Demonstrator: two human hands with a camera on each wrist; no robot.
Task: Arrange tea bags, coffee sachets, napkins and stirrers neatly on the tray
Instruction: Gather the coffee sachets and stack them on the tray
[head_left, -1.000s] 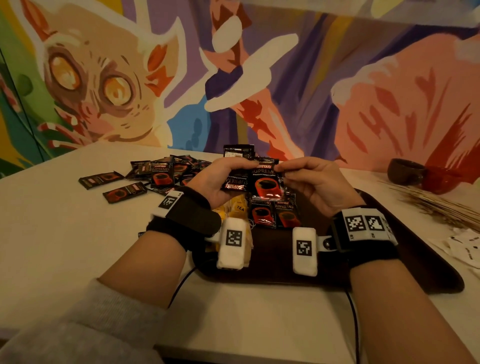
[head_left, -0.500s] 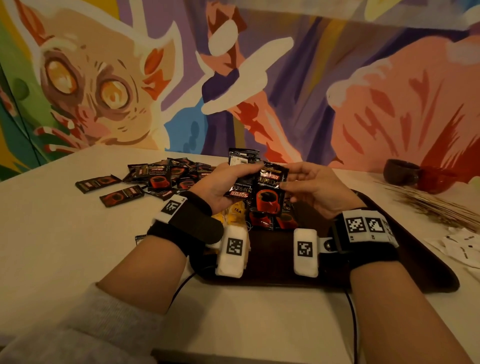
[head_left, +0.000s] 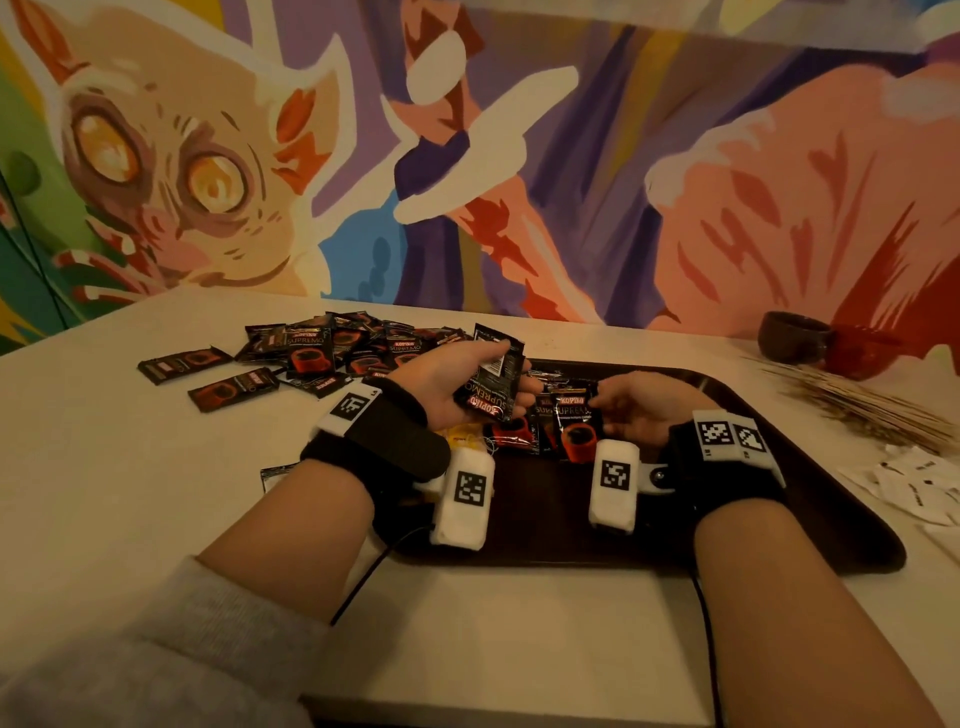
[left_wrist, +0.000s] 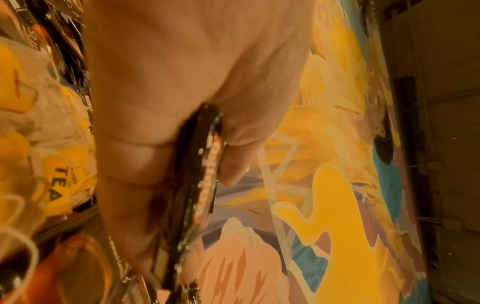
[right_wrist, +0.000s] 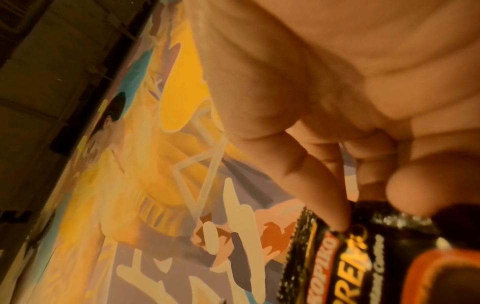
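My left hand (head_left: 457, 382) holds a small stack of black coffee sachets (head_left: 491, 382). My thumb sits on top and my fingers curl under them. The stack is up in the air, over the far left part of the dark tray (head_left: 810, 499).

My right hand (head_left: 641, 410) pinches one coffee sachet (head_left: 575, 423) at its top edge with the thumb and fingertips. This sachet has a red cup on it. It hangs low over the tray, next to other sachets on the tray (head_left: 514, 434). I cannot tell if it touches them.

Yellow tea bags (head_left: 465, 435) lie on the tray under my left hand. In the left wrist view I can read TEA on one.

A pile of loose sachets (head_left: 322, 353) sits on the white table (head_left: 130, 467), left of the tray and behind it. Thin wooden stirrers (head_left: 852, 402) lie on the table to the right of the tray. White paper packets (head_left: 919, 488) lie near them.
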